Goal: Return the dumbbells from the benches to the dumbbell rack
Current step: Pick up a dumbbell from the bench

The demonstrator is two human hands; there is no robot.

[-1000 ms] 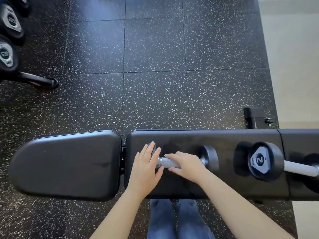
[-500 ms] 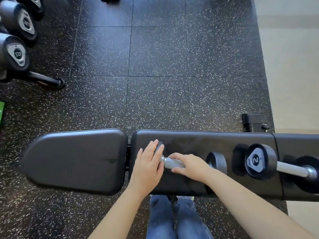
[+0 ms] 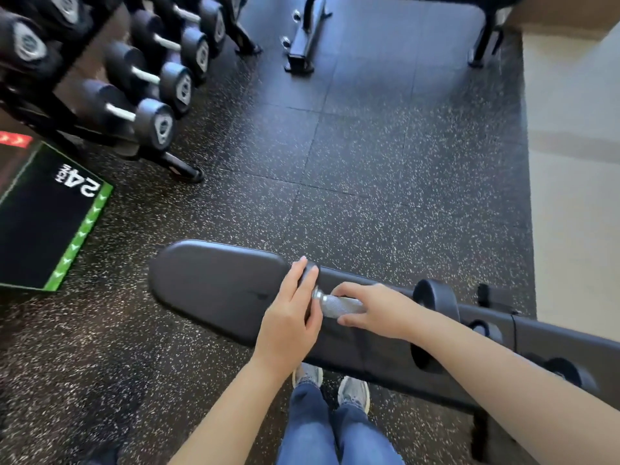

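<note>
as the right hand (image 3: 372,312) curled its fingers round the knurled handle of the dumbbell (image 3: 339,305), the left hand (image 3: 290,318) lay with fingers nearly straight, flat against the outer face of the left head (a steadying press, it seemed, not a grip). the dumbbell ran lengthwise over the bench (image 3: 218,283), near the gap between its two pads. it appeared raised just clear of the padding, to judge by the shadow beneath its right head, though contact could not be ruled out. two hands on one weight suggested care with balance: the wrapped grip took the load at mid-bar, while the flat palm kept the end from dipping or rolling. a second dumbbell (image 3: 567,374) lay further right on the bench, partly hidden by the right forearm and not yet returned. the dumbbell rack (image 3: 174,164) stood ahead and to the left, its rows loaded; a free slot could not be made out. open speckled floor (image 3: 369,196) separated bench from rack. a box (image 3: 43,223) marked 24 stood near the rack's foot, so the likely route rounded the bench's rounded left end, between pad edge and box.
</note>
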